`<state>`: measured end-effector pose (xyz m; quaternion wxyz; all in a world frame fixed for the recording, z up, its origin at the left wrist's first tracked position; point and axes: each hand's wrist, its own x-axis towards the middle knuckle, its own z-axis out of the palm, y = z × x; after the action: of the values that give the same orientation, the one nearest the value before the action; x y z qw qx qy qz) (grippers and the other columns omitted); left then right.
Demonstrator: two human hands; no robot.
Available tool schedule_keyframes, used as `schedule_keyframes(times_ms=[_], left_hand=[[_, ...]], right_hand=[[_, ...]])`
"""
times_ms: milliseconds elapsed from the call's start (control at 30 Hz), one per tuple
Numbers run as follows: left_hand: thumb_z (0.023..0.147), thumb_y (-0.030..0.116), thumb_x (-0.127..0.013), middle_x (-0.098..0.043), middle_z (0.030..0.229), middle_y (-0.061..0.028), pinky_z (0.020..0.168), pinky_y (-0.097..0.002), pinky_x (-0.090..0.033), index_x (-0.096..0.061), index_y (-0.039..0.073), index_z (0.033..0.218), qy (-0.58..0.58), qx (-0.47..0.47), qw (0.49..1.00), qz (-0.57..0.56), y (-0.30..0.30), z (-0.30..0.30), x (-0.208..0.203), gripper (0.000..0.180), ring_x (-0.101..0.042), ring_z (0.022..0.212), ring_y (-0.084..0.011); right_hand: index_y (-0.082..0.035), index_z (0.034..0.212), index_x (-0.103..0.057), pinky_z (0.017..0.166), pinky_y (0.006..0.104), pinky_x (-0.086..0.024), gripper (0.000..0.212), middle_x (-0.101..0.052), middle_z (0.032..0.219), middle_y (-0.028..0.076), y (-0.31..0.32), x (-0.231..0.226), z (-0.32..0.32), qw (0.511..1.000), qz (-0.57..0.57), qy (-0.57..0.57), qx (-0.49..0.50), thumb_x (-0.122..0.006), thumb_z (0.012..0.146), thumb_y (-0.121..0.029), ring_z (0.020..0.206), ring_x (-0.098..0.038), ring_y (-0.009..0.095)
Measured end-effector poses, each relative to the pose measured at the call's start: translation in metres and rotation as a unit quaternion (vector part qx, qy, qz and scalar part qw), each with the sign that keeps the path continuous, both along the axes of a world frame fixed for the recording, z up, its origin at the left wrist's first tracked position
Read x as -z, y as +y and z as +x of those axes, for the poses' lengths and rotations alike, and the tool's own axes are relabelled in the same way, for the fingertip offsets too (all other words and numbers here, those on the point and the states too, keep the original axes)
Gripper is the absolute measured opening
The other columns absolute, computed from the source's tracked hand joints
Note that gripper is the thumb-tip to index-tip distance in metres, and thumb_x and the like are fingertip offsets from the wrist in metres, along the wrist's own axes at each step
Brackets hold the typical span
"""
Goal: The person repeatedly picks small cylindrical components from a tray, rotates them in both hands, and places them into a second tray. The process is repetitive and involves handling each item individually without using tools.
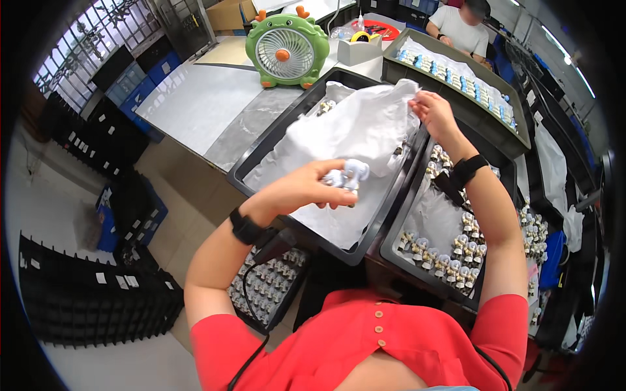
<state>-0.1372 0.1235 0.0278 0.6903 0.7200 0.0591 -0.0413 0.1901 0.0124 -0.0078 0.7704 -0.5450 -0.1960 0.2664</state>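
My left hand (301, 189) is closed round a few small pale grey-white figurines (354, 172), held above a black tray (355, 255). My right hand (435, 116) pinches the upper right corner of a thin white sheet (355, 127) and holds it raised over that tray. More white sheeting (332, 225) lines the tray's near part. At its far left end, a few small figurines (326, 106) show beside the lifted sheet; what lies under the rest is hidden. To the right, a second dark tray (389, 246) holds rows of white-and-gold figurines (447, 264) on a sheet.
A green animal-shaped fan (287, 51) stands on the table (195, 107) behind the tray. A large olive tray (456, 101) of blue-and-white pieces sits at the far right, near a seated person (460, 29). Below my left forearm is another tray of figurines (270, 283). Black crates (98, 293) stand at left.
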Motion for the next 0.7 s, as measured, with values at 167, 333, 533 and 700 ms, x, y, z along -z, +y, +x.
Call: schedule_keyframes(times_ms=[167,333,533,700], left_hand=[[0.07,0.039,-0.073,-0.062,0.077,0.0024,0.05,-0.0211,-0.034,-0.059,0.012,0.1,0.137,0.092,0.977,0.138,0.004,0.063,0.023,0.043,-0.051,0.063,-0.0071],[0.07,0.039,-0.073,-0.06,0.074,0.0025,0.045,-0.022,-0.03,-0.061,0.012,0.093,0.153,0.07,0.959,0.227,0.006,0.121,0.055,0.038,-0.049,0.058,-0.0081],[0.065,0.04,-0.076,-0.06,0.073,-0.0021,0.041,-0.0227,-0.037,-0.062,0.008,0.102,0.158,0.017,0.957,0.243,0.001,0.144,0.065,0.05,-0.05,0.051,-0.0103],[0.059,0.044,-0.075,-0.066,0.084,-0.0123,0.053,-0.0282,-0.05,-0.064,0.004,0.105,0.159,-0.026,0.91,0.382,0.0,0.17,0.087,0.061,-0.062,0.057,-0.0179]], right_hand=[[0.006,0.099,-0.05,0.072,0.0258,-0.053,0.015,-0.059,0.094,0.015,-0.003,-0.014,0.045,0.995,0.083,-0.028,0.056,-0.052,0.089,-0.004,0.086,-0.063,0.024],[0.004,0.098,-0.048,0.072,0.0253,-0.053,0.012,-0.058,0.093,0.014,-0.007,-0.021,0.087,0.987,0.114,-0.06,0.098,-0.05,0.09,-0.005,0.087,-0.063,0.024],[0.004,0.099,-0.048,0.07,0.025,-0.054,0.013,-0.057,0.095,0.014,0.006,-0.033,0.102,0.978,0.125,-0.076,0.147,-0.051,0.09,-0.004,0.084,-0.064,0.024],[0.004,0.099,-0.048,0.07,0.0241,-0.054,0.014,-0.057,0.095,0.014,0.014,-0.038,0.113,0.971,0.116,-0.074,0.195,-0.052,0.089,-0.004,0.083,-0.064,0.023]])
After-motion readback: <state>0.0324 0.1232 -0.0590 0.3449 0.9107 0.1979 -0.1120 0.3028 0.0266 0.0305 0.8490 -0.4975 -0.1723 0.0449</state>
